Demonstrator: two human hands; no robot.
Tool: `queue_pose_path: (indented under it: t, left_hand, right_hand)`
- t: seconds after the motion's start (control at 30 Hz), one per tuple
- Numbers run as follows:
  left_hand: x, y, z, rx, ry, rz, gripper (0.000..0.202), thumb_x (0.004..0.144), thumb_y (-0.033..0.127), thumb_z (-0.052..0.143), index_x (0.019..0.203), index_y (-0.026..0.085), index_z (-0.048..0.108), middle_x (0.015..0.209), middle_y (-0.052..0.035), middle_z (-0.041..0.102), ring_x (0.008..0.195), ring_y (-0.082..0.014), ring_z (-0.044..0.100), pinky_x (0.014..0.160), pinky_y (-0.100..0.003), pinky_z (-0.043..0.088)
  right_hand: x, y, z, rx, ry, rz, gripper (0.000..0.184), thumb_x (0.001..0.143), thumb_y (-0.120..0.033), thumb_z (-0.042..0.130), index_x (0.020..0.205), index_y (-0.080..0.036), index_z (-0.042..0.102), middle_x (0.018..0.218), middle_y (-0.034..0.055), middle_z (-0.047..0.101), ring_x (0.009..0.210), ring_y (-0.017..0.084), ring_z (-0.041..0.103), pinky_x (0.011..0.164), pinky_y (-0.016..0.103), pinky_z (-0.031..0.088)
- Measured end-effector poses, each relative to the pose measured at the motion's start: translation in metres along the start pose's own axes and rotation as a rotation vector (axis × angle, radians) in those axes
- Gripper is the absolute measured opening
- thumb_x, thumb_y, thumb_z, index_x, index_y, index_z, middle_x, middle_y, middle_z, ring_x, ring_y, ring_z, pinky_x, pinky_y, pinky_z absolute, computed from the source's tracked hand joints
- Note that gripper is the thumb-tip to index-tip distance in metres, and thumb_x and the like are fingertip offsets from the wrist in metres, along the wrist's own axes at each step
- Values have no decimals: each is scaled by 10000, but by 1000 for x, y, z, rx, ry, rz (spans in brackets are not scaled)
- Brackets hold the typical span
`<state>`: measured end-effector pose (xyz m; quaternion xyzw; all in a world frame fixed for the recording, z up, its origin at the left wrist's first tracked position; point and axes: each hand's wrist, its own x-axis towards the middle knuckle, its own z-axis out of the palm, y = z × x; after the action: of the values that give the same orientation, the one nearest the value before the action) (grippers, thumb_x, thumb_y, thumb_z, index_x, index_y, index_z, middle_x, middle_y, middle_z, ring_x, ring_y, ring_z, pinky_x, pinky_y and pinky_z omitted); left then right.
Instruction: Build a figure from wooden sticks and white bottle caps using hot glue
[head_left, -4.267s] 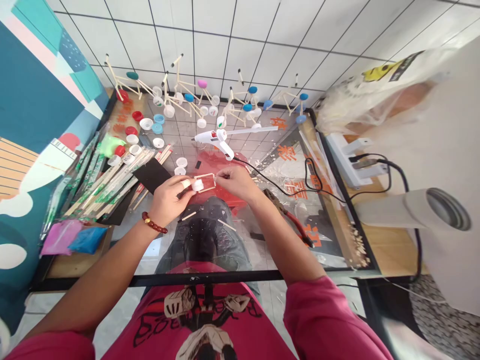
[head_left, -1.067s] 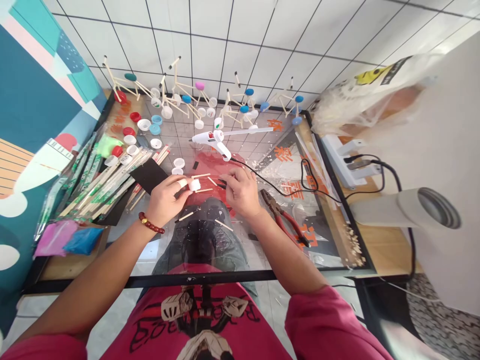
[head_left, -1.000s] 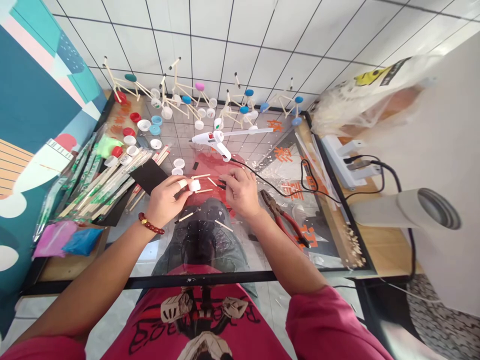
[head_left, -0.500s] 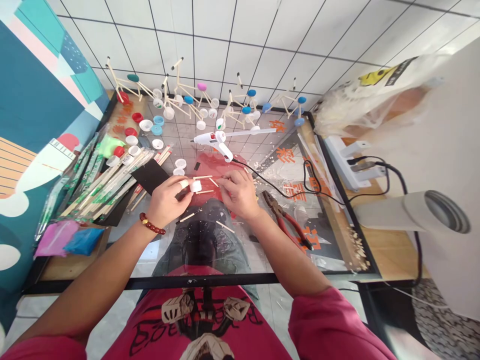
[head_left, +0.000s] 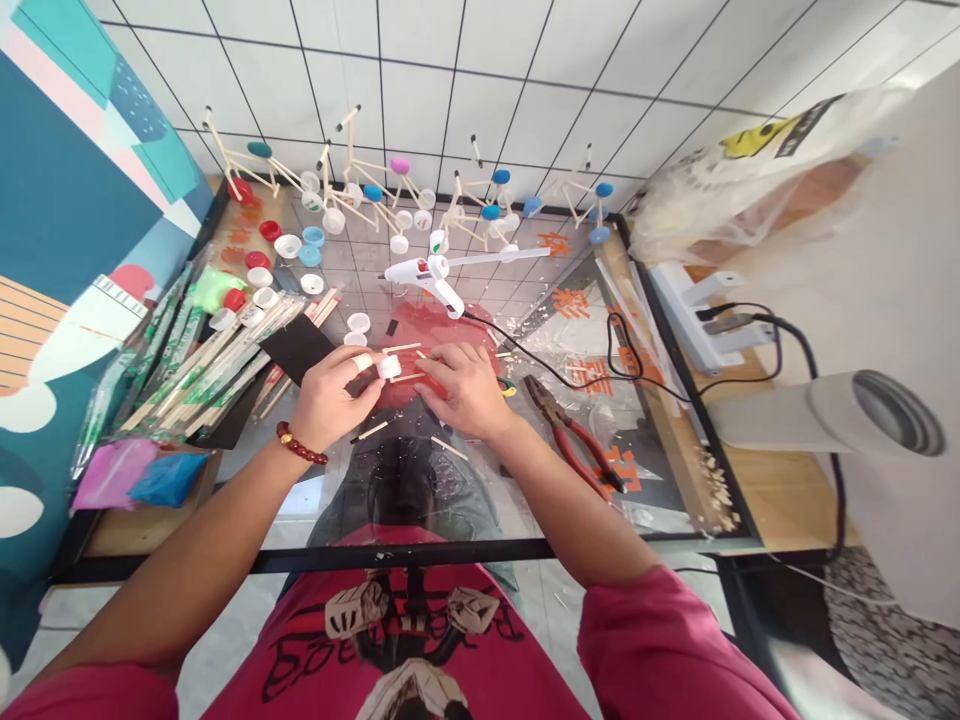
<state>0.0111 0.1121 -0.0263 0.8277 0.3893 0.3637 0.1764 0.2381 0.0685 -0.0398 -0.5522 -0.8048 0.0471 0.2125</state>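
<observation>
My left hand (head_left: 330, 395) is shut on a small white bottle cap (head_left: 388, 367), which has a ring on one finger beside it. Two thin wooden sticks (head_left: 401, 363) run from the cap to the right, side by side and apart. The fingertips of my right hand (head_left: 466, 390) lie over the sticks' right ends, and I cannot tell if they grip them. A white hot glue gun (head_left: 427, 272) lies beyond both hands, with red-handled pliers (head_left: 570, 450) to the right of my right hand.
A red mat (head_left: 442, 325) lies under the hands on the glass tabletop (head_left: 645, 500). To the left are a black foam sheet (head_left: 296, 345) and bundled chopsticks (head_left: 202, 365). Stick-and-cap models (head_left: 352, 185) stand at the far side. A power strip (head_left: 697, 320) sits right.
My right hand has moved left, closer to the cap, and its fingers now cover the sticks' right ends. My left hand and the cap have barely shifted.
</observation>
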Motion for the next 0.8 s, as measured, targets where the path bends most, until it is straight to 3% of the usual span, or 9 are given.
queue_pose_path:
  t: [0.2,0.4,0.8]
  left_hand:
    - [-1,2,-1,-11,13,41,211,870,205,651,1068,202,724,1100,-60,731,890,-177,717,837,-302,596]
    - [-1,2,0,31,-22,19,209,875,224,641,1065,208,726,1104,-65,733,942,-197,718,888,-328,590]
    - [0,3,1,78,-17,115,213,871,178,637,1066,201,719,1085,-75,728,1003,-210,708,930,-331,571]
  right_hand:
    - [0,-1,2,20,10,0,293,961,-314,581,1212,-215,695,1157,100,678,1047,265,544,857,399,345]
    - [0,1,7,45,42,-2,199,991,-288,542,1033,-235,729,1122,83,675,1019,241,537,873,386,347]
    - [0,1,7,53,56,-14,176,982,-272,563,991,-231,733,1107,76,675,984,225,554,865,373,345]
